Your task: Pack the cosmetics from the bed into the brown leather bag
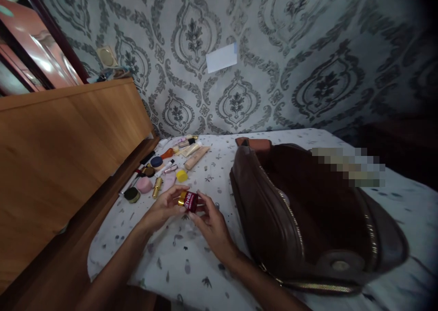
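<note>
A small dark red jar [191, 202] with a gold lid is held between both hands over the patterned white cloth. The fingers of my left hand [167, 204] are around the gold lid end. On the other end of the jar, the fingertips of my right hand [211, 220] grip the red body. Just beyond my left hand lie a gold tube [157, 188], a yellow item [181, 176] and a pink round container [144, 184]. A large brown bag [267, 210] with its zipper open sits to the right of my right hand.
More cosmetics lie at the back left, including a beige tube [197, 158], a blue-lidded jar [156, 161] and a dark green round container [132, 194]. A wooden panel [78, 137] stands at the left. Patterned wallpaper with a white card [221, 58] is behind.
</note>
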Available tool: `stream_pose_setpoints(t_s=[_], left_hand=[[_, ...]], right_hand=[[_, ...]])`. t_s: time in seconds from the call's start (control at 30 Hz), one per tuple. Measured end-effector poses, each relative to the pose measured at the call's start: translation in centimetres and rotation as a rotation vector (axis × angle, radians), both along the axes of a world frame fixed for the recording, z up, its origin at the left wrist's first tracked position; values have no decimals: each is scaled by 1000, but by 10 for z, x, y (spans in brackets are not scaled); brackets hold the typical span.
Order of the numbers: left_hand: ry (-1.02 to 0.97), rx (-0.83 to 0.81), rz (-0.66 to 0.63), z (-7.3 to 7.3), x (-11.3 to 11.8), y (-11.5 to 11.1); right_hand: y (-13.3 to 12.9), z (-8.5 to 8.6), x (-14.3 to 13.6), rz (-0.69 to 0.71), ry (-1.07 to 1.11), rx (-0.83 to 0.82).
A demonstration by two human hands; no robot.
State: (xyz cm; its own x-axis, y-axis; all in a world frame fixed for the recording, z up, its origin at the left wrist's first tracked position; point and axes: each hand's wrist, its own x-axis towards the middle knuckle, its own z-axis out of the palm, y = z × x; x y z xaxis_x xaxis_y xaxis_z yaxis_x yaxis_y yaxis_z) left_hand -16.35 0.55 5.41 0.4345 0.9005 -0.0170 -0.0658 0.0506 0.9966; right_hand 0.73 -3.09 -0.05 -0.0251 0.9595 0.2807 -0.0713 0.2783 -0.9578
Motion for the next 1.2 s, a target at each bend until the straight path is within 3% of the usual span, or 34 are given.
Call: stream_pose_setpoints(t_s=[0.33, 0.67, 0.8, 1.0, 1.2], left_hand=[[47, 85, -36, 5, -3, 7], [85, 207, 70, -1, 27, 22], [127, 288, 138, -11, 43, 25], [128, 367, 251, -34, 52, 29], [189, 462, 266, -34, 48, 28]], right_hand=[[2, 4, -1, 1, 44, -33], [7, 4, -1, -93, 196, -101], [9, 1, -1, -148, 233, -121], [14, -5, -4, -124, 272, -159], [15, -6, -4, -114, 229, -166]])
